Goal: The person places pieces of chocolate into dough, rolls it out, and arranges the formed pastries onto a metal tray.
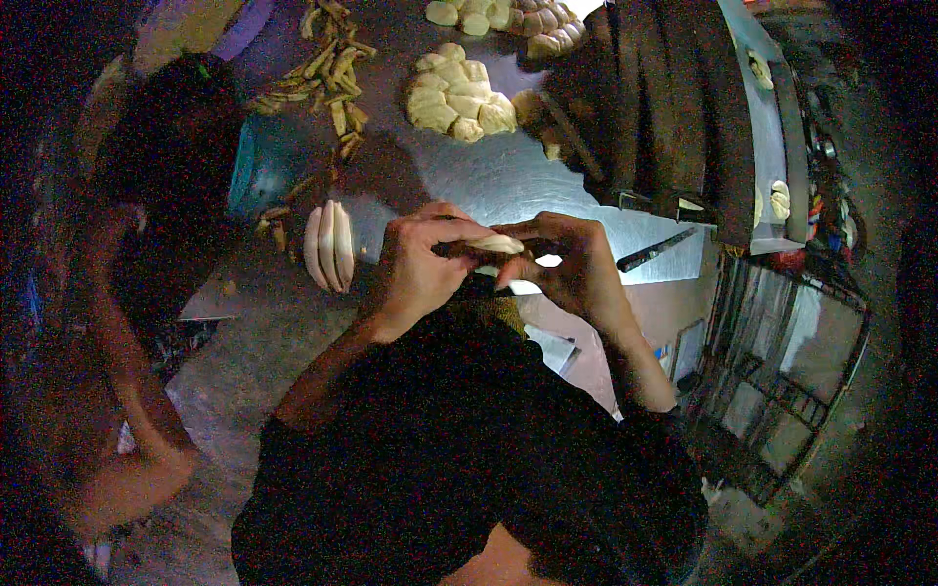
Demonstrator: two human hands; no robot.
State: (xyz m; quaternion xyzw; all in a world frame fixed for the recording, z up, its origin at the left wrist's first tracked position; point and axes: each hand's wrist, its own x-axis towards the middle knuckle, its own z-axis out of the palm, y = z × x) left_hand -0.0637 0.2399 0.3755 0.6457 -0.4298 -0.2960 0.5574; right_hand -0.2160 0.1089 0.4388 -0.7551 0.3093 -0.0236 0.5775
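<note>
A pale piece of dough (500,243) is held up between my two hands, above the near edge of the metal table. My left hand (422,262) is closed around its left part, fingers curled over it. From the other side, my right hand (576,259) pinches the dough with thumb and fingers. The fingers hide much of the piece. Left of my left hand, several long rolled dough strips (329,246) lie side by side on the table. A dark-handled flat tool (657,250) rests on the metal to the right of my right hand.
A cluster of dough pieces (459,96) sits farther back, with yellowish strips (337,68) scattered to its left. Dark stacked trays (650,107) stand at the right, beside a lighter tray (772,234) holding dough. Another person's arm (137,381) is at the left. A metal rack (782,361) stands lower right.
</note>
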